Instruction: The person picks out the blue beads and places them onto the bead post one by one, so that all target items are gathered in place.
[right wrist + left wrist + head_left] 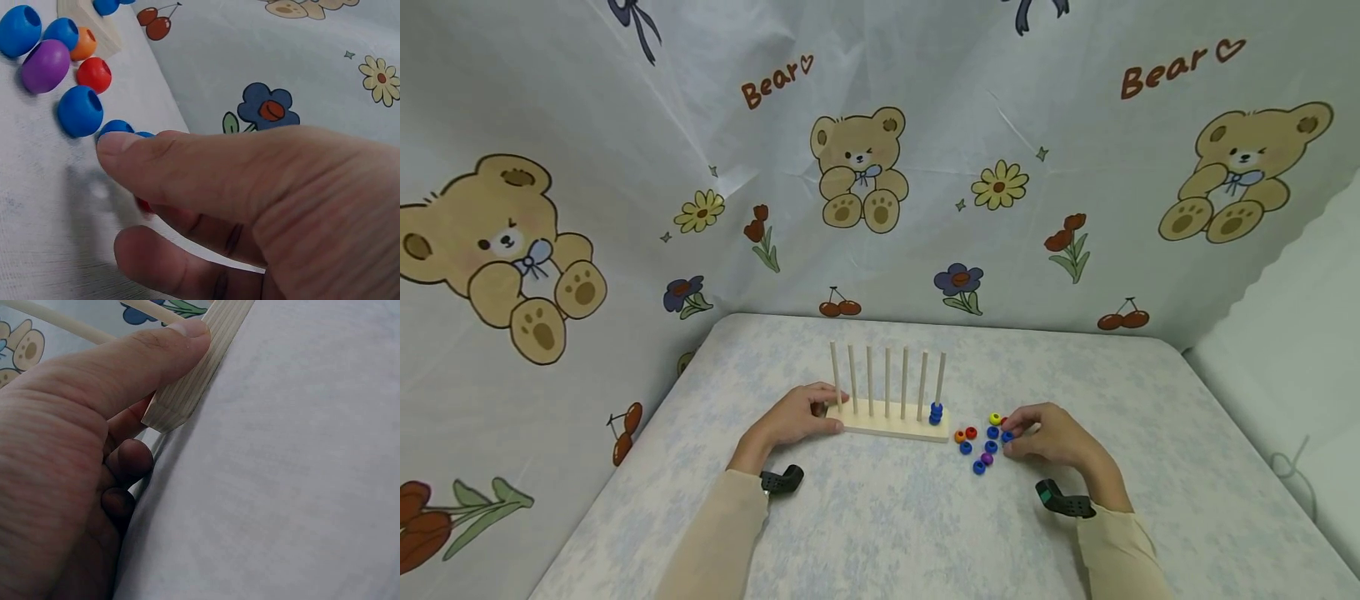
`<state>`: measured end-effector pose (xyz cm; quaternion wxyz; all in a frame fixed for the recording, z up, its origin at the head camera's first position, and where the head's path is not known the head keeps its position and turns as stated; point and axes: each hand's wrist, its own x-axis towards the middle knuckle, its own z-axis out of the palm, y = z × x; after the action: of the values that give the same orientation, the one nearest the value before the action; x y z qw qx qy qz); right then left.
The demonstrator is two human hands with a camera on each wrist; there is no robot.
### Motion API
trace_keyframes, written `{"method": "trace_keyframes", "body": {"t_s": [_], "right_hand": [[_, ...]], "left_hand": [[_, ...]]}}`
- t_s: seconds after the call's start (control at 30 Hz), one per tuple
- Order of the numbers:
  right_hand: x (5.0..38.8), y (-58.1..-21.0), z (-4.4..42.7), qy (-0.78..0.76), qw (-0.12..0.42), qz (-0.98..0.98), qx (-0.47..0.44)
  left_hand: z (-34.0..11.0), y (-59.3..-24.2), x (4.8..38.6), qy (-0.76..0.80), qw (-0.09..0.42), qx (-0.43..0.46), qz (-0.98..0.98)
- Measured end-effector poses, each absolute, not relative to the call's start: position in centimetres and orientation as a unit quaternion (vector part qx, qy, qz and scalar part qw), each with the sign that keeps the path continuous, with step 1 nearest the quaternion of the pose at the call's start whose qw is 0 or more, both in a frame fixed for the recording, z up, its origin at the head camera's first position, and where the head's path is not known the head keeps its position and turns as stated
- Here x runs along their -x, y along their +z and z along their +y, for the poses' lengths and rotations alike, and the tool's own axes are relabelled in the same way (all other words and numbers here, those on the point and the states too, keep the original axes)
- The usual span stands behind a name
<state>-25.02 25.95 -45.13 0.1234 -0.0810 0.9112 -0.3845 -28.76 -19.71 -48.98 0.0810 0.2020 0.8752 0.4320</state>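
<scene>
A pale wooden peg board (887,422) with several upright rods stands on the table, its rightmost rod carrying a short stack of blue beads (936,414). My left hand (797,414) grips the board's left end; in the left wrist view its thumb (169,353) lies along the wooden edge. To the right of the board, my right hand (1051,433) has thumb and index finger around a blue bead (1007,436) at the edge of a loose group. In the right wrist view the thumb (181,162) partly hides that bead.
Beside the right hand lie a purple bead (987,458), a yellow bead (995,418), a red bead (972,433), an orange bead (959,436) and several blue ones. A patterned cloth (925,250) hangs behind the table (880,525). A cable (1296,467) runs at the far right.
</scene>
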Motion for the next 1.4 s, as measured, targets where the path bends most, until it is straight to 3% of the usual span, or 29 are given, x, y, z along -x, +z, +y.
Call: {"method": "trace_keyframes", "body": {"t_s": [0.57,1.1,1.4], "right_hand": [[25.2,-42.8,25.8,-0.367,-0.020,0.925,0.094],[25.9,-41.0,23.8,-0.384,-0.061,0.915,0.111],[25.9,-39.0,22.5,-0.398,-0.118,0.901,0.128]], "left_hand": [[-19.7,-49.0,28.9,0.434,0.071,-0.212,0.873],[-19.8,-49.2,28.7,0.440,0.080,-0.207,0.870],[-19.6,-49.0,28.5,0.435,0.076,-0.206,0.873]]}}
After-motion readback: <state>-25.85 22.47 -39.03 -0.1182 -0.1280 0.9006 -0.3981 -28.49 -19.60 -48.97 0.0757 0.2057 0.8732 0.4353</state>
